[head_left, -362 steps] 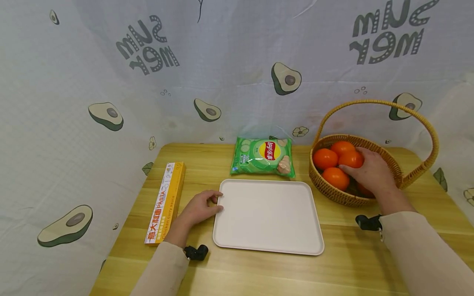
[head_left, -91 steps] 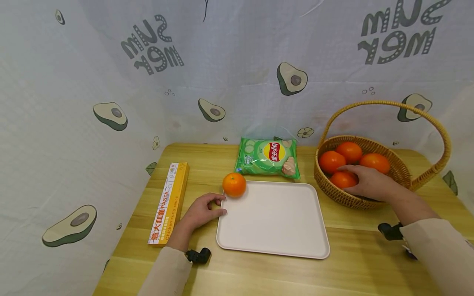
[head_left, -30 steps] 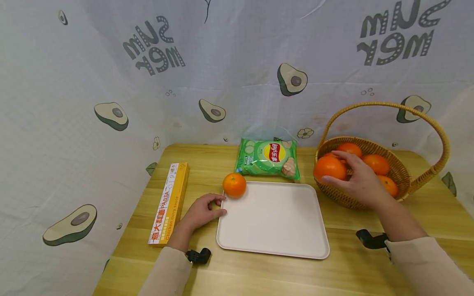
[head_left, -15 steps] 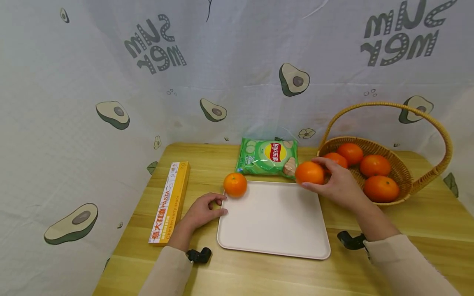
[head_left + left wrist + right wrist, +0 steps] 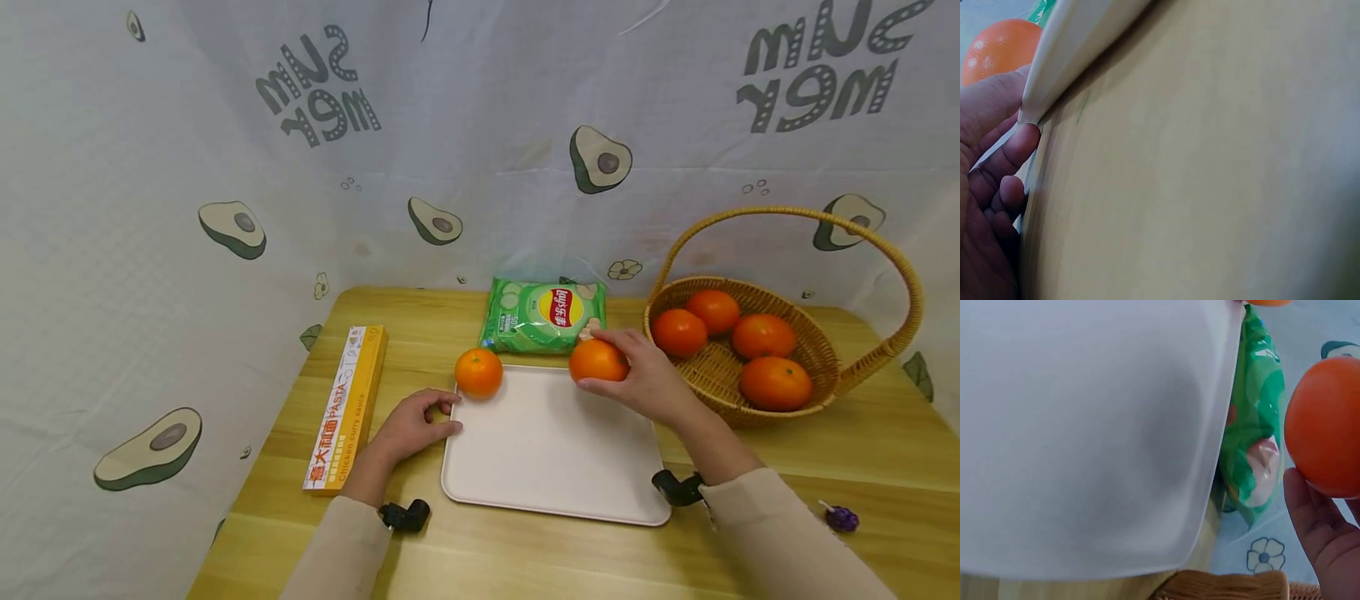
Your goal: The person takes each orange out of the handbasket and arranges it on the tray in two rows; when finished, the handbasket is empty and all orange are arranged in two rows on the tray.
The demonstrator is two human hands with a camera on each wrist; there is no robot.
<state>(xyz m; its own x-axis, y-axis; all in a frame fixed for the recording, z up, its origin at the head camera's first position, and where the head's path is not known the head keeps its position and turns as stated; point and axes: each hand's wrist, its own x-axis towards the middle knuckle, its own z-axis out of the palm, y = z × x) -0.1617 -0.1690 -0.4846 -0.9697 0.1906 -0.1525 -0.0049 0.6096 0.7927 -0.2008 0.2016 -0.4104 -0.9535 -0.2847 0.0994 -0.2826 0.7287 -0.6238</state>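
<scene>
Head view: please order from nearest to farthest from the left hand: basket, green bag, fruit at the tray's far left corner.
1. Fruit, just beyond the left hand.
2. Green bag, behind the tray.
3. Basket, farthest, on the right side.

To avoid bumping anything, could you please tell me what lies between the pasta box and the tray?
In the head view, the left hand lies there over wooden tabletop, fingertips at the tray.

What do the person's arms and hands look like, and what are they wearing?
The left sleeve and right sleeve are long, plain and beige. By each cuff sits a small, bent, black gadget: the left gadget and the right gadget. The left grip and right grip are bare hands, with no gloves.
</scene>
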